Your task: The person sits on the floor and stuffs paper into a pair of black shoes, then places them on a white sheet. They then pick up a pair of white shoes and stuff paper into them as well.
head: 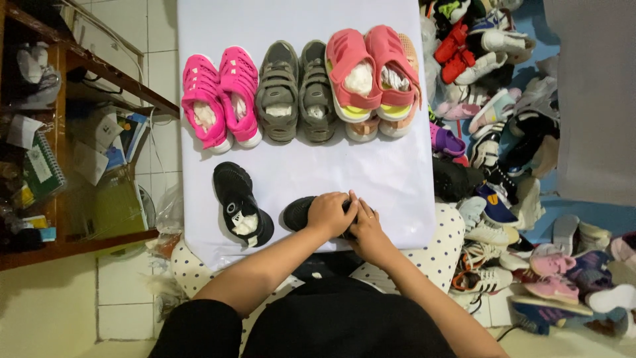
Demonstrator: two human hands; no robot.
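Both hands, left (329, 213) and right (366, 230), close their fingers around a black shoe (299, 213) at the sheet's (371, 172) near edge (its mate (241, 203) sits left); best kept level, toes matching.

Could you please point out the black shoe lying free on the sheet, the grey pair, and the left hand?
Black shoe (240, 202), head view, upper.
Grey pair (297, 93), head view, inner straps.
Left hand (329, 213), head view, back of hand.

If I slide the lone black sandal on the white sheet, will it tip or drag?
The black sandal lies flat on its sole, so it probably slides rather than tips. It is small and paper-stuffed, likely light and shape-holding. The white sheet may wrinkle under it.
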